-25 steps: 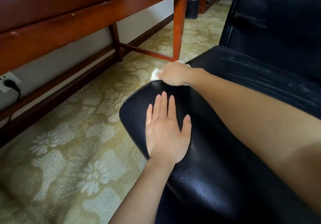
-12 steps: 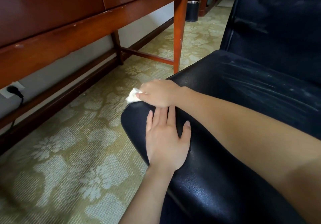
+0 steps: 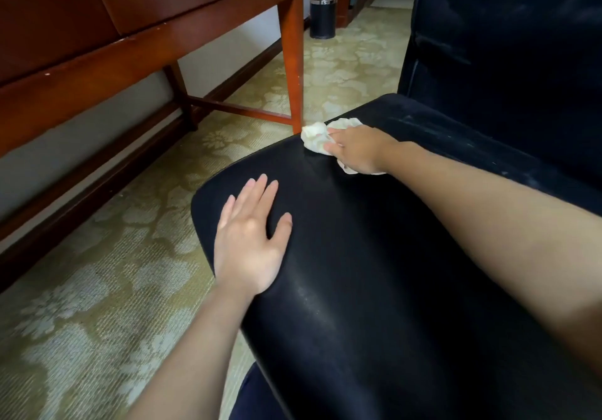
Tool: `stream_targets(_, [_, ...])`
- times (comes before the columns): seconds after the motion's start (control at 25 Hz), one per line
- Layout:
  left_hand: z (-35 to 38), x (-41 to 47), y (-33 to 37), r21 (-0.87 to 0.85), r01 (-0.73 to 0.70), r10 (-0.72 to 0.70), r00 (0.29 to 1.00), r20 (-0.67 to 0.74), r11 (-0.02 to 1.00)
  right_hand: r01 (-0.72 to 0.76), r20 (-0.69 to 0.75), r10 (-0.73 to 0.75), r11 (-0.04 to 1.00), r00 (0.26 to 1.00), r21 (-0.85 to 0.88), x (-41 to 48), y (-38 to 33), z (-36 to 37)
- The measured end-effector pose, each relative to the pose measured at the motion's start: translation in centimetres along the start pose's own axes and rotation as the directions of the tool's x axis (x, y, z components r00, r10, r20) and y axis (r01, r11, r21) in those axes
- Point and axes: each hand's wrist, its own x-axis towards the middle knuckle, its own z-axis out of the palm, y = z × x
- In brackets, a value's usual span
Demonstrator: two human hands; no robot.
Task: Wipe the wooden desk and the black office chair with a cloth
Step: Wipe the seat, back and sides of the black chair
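Note:
The black office chair's seat (image 3: 374,256) fills the lower right, its backrest (image 3: 508,45) rising at the upper right with pale streaks on it. My right hand (image 3: 358,151) presses a crumpled white cloth (image 3: 314,136) onto the seat's far left edge. My left hand (image 3: 250,240) lies flat on the seat's near left corner, fingers spread, holding nothing. The wooden desk (image 3: 130,45) runs along the upper left, with one leg (image 3: 291,68) standing just beyond the cloth.
Patterned beige carpet (image 3: 97,289) covers the floor to the left. A black cylindrical bin (image 3: 322,17) stands at the back past the desk leg. A dark wooden baseboard (image 3: 81,188) runs along the wall under the desk.
My right hand slid the cloth toward me along the seat's left edge, then back away to the far edge near the desk leg. My left hand stayed flat on the seat.

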Motion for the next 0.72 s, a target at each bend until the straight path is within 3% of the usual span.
stream_targets(0.28, [-0.2, 2.7, -0.8, 0.017, -0.056, 0.054, 0.992, 0.116, 0.998, 0.002, -0.01, -0.001, 0.99, 1.0, 0.143, -11.0, 3.6, 1.2])
stream_targets(0.52, [-1.4, 2.3, 1.1, 0.383, -0.076, 0.016, 0.987, 0.157, 0.921, -0.034, 0.001, 0.034, 0.985, 0.999, 0.168, -21.1, 3.0, 2.0])
stream_targets(0.6, [-1.8, 0.9, 3.6, 0.336, -0.127, 0.073, 0.983, 0.17, 0.933, -0.057, -0.03, 0.064, 0.98, 0.997, 0.191, -23.5, 2.4, 2.4])
stream_targets(0.72, [-1.3, -1.1, 8.8, 0.196, -0.214, 0.15, 0.943, 0.297, 0.957, -0.111, -0.139, 0.14, 0.974, 0.98, 0.196, -26.2, 2.0, 3.8])
